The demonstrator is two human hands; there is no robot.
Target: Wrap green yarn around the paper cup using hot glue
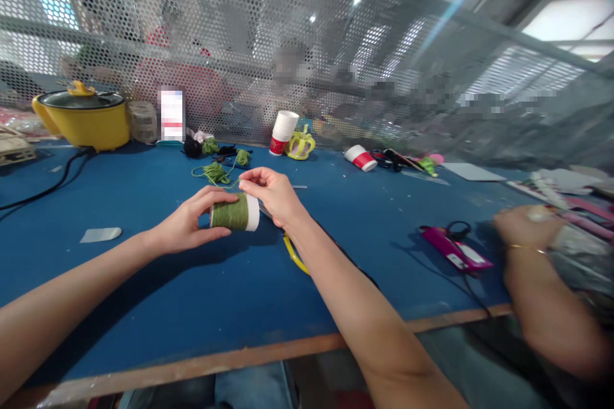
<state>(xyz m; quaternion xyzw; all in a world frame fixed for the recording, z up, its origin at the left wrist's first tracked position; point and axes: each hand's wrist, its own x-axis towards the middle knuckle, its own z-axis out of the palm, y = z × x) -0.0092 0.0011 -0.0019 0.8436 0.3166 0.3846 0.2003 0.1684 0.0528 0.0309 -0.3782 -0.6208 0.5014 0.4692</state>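
Note:
My left hand (185, 225) is closed around a paper cup (252, 213) lying on its side in the air just over the table. Green yarn (229, 212) is wound around most of the cup, with a white band bare at its right end. Thumb and fingertips of my right hand (274, 195) pinch a strand of green yarn above the cup. That strand runs left toward a loose green yarn bundle (214, 172) on the table. Under my right forearm lie scissors with a yellow handle (295, 255), partly hidden.
On the blue table (158, 307) stand a yellow electric pot (91, 121), a phone (171, 116), stacked paper cups (284, 131) and a small yellow basket (301, 144). A tipped cup (361, 158) and a purple device (455, 249) lie rightward, near a co-worker's arm (537, 275).

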